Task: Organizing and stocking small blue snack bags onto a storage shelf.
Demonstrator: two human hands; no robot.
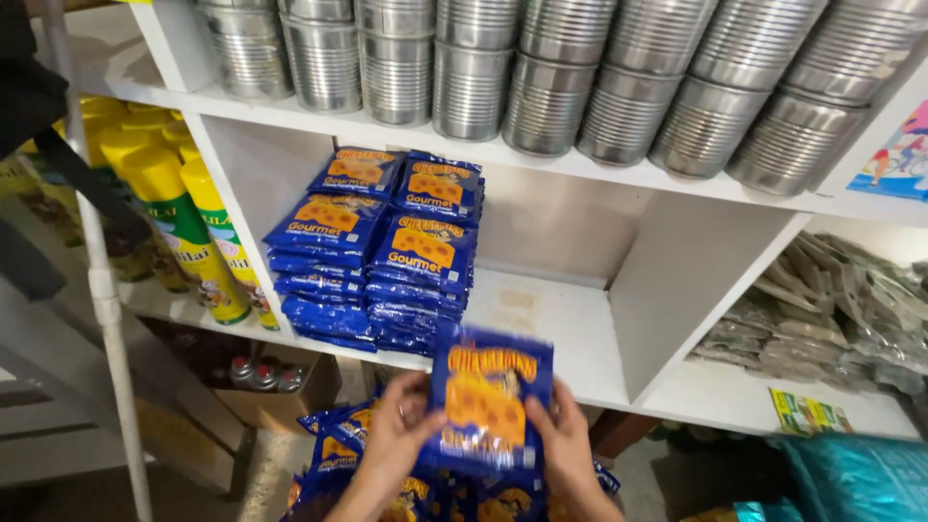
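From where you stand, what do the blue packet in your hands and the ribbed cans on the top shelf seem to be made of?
Blue packet, held between left hand and right hand: likely glossy plastic film, since it shines and looks thin. Ribbed cans: bare silvery metal, probably tin-plated steel, with bright reflections and no labels.

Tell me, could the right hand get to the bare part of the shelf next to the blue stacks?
Probably yes. The right hand holds a blue packet with the left hand just below the shelf, and nothing stands between.
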